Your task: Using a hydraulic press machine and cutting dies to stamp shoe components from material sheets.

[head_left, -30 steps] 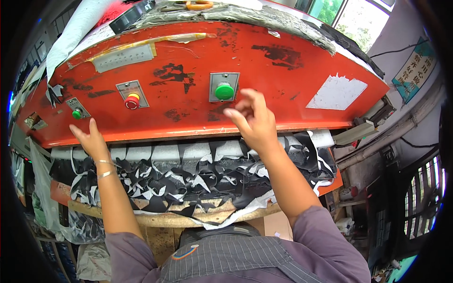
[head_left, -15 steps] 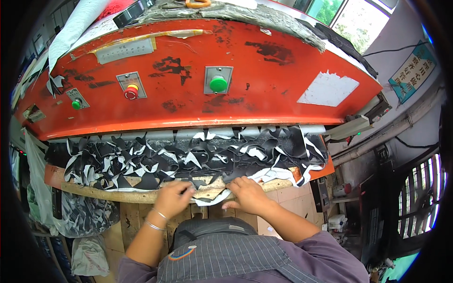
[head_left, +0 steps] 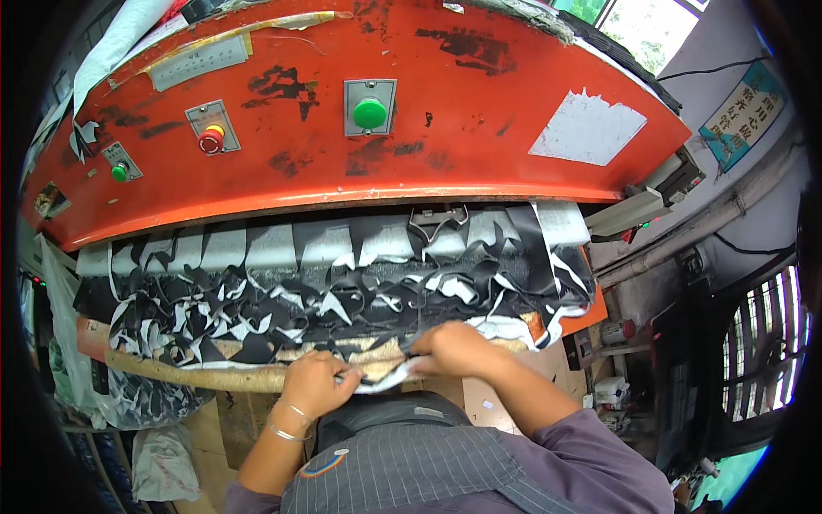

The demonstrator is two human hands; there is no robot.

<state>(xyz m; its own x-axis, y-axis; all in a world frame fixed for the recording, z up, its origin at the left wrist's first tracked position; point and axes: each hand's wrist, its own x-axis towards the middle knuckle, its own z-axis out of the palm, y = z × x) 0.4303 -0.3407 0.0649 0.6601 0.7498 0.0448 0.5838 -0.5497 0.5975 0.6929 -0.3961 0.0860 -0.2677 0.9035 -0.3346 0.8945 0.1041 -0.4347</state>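
A sheet of black-and-white cut scrap material (head_left: 334, 300), full of curling strips and openings, lies across the press bed toward me. My left hand (head_left: 318, 383) is closed at its near edge, thumb and fingers pinched together at the front of the worn tan board (head_left: 214, 375). To its right, my right hand (head_left: 452, 349) bends over the same edge, closed on the scrap material, its fingertips partly hidden. Between the hands, a white strip of the sheet hangs over the board's front. Under the beam, at the sheet's far side, stands a metal cutting die (head_left: 438, 224).
Above the bed is the press's orange beam (head_left: 479, 154), with a large green button (head_left: 370, 113) and a red stop button (head_left: 211, 140). Clear bags of dark scraps (head_left: 158, 398) and a white sack (head_left: 164, 467) are at lower left. Wall pipes run along the right.
The view has shifted, lowering the press bed's front and raising the beam. More of the pale far strip and the metal die now show. My right hand has curled further over the edge.
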